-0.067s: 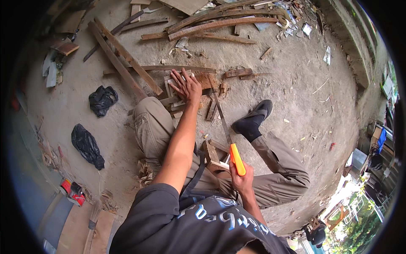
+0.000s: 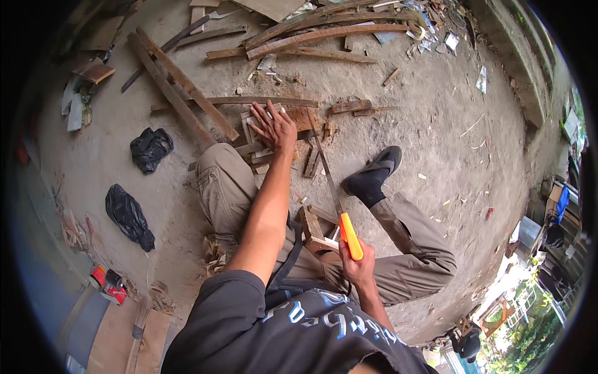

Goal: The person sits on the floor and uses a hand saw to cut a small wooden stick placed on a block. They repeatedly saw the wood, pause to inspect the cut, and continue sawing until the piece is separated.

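In my right hand (image 2: 358,265) is the orange handle of a hand saw (image 2: 328,174); its long thin blade points away from me. The blade's far part lies beside the end of a dark wooden strip (image 2: 305,134). My left hand (image 2: 275,126) presses down, fingers spread, on a small stack of wood pieces (image 2: 249,132) beneath it. Reddish sawdust (image 2: 303,117) covers the ground by the blade's tip. Under the left wrist another wooden piece (image 2: 250,148) sticks out toward my knee. What exactly the palm rests on is hidden.
Long boards (image 2: 180,78) lie at the far left, with more curved planks (image 2: 330,37) at the back. Two black plastic bags (image 2: 151,149) are on the left. A wooden block (image 2: 311,223) sits between my legs. Short offcuts (image 2: 351,107) lie beyond the saw. A concrete step (image 2: 511,68) runs along the right.
The saw and my right hand have shifted very slightly. My left hand stays in place on the wood.
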A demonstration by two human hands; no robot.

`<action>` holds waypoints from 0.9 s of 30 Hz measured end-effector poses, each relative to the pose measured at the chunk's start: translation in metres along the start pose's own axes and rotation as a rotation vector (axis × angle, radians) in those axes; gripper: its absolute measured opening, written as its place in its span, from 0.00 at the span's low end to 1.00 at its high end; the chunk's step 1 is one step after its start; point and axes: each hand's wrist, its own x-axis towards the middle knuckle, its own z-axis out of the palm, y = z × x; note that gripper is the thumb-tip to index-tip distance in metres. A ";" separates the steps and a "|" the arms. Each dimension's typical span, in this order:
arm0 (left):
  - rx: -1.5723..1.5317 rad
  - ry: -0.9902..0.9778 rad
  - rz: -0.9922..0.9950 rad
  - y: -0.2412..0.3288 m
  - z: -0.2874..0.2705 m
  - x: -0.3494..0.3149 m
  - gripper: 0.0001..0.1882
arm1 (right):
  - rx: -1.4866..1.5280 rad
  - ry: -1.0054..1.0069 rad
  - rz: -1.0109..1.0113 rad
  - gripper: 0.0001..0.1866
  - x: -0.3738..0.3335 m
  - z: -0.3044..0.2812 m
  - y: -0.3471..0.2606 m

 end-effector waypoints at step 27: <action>-0.022 -0.036 -0.057 0.008 -0.005 0.012 0.28 | 0.010 -0.072 0.196 0.07 0.013 0.007 -0.055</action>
